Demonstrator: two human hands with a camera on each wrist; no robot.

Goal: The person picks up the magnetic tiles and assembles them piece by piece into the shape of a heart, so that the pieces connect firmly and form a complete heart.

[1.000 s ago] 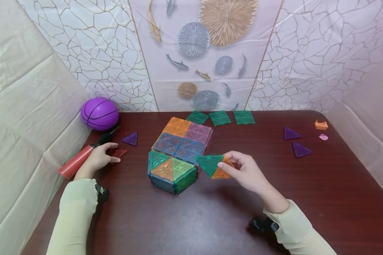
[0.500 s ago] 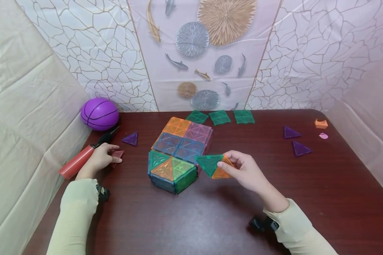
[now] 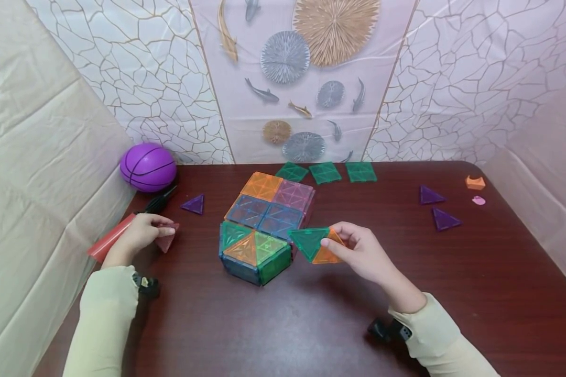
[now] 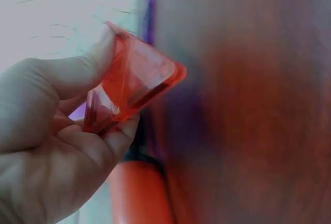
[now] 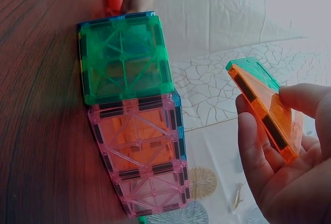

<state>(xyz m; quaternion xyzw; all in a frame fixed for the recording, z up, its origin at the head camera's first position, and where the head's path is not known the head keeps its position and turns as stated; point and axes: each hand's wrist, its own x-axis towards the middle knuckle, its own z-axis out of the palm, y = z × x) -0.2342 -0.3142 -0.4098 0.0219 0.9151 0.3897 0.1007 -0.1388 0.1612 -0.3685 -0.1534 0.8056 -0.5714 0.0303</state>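
In the head view my left hand [image 3: 141, 234] pinches a red triangular magnetic tile [image 3: 166, 243] between thumb and fingers, held up off the table. The left wrist view shows this red tile [image 4: 150, 71] tilted, its edge towards the camera. My right hand [image 3: 365, 254] grips a green triangular tile [image 3: 309, 242] and an orange triangular tile [image 3: 325, 256] that meet edge to edge, in the air just right of a low block structure. That structure [image 3: 266, 217] of coloured magnetic tiles stands mid-table, with orange, pink, blue and green tiles on top.
A purple ball [image 3: 148, 167] and a red cylinder with a black end [image 3: 110, 242] lie at the left. Purple triangular tiles [image 3: 193, 204] lie on both sides. Green square tiles [image 3: 325, 173] lie behind the structure. Small orange [image 3: 475, 183] and pink [image 3: 478, 200] pieces sit far right.
My left hand has closed its fingers on the red tile, lifted it and drawn it slightly back to the left. My right hand has stayed nearly still with its two tiles.
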